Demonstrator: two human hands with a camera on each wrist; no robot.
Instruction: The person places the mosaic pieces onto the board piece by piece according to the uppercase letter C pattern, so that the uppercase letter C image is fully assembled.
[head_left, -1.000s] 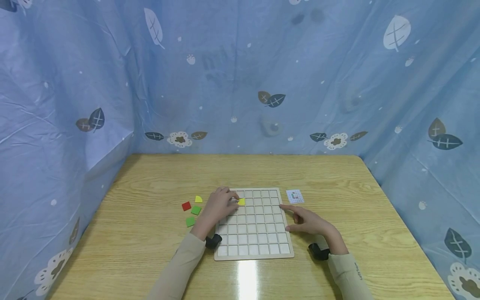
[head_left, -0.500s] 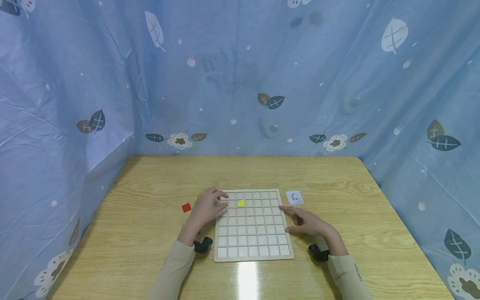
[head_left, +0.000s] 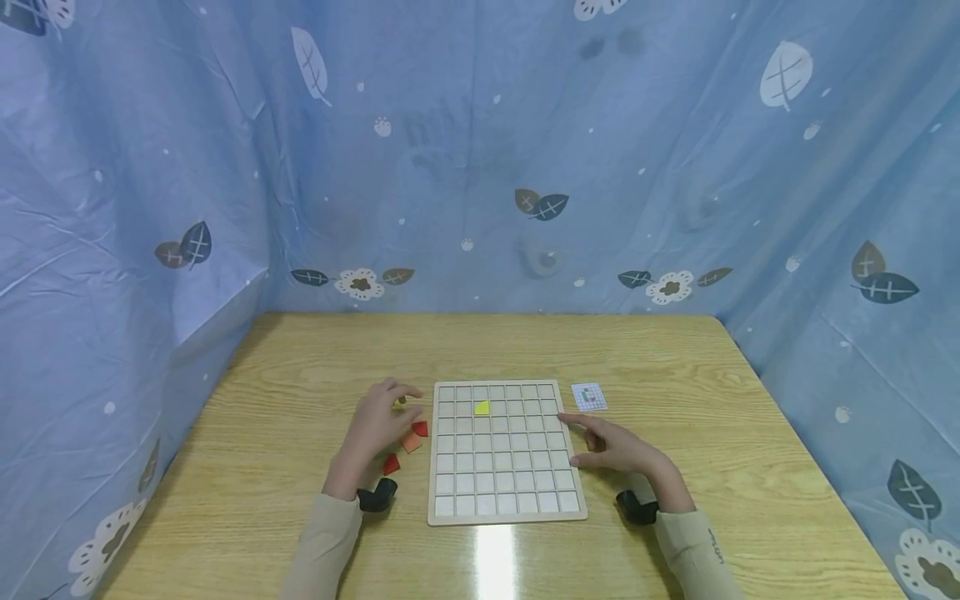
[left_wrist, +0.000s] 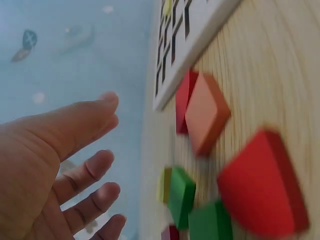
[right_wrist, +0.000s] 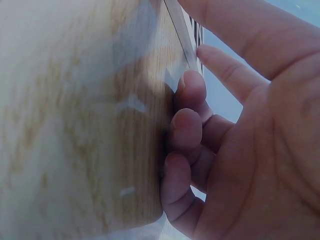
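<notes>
My left hand (head_left: 373,429) is above the loose tiles left of the white grid board (head_left: 507,520), thumb and fingers apart and nothing between them. Below it are a red quarter-round tile (left_wrist: 257,185), an orange tile (left_wrist: 205,112) and another red tile (left_wrist: 184,102) by the board's edge. Green tiles (left_wrist: 181,195) and a yellow tile (left_wrist: 164,185) lie there too, mostly hidden by the hand in the head view. One yellow tile (head_left: 482,408) sits in a cell of the board's second row. My right hand (head_left: 621,442) touches the board's right edge with straight index finger and thumb, other fingers curled under.
A small card (head_left: 588,397) with a coloured grid pattern lies right of the board's far corner. The wooden table (head_left: 300,350) meets a blue patterned curtain (head_left: 465,167) at the back and sides. Each wrist wears a black camera (head_left: 377,495).
My left hand has drawn back leftward from the yellow tile on the board to the loose tiles, uncovering red and orange ones. My right hand stays at the board's edge.
</notes>
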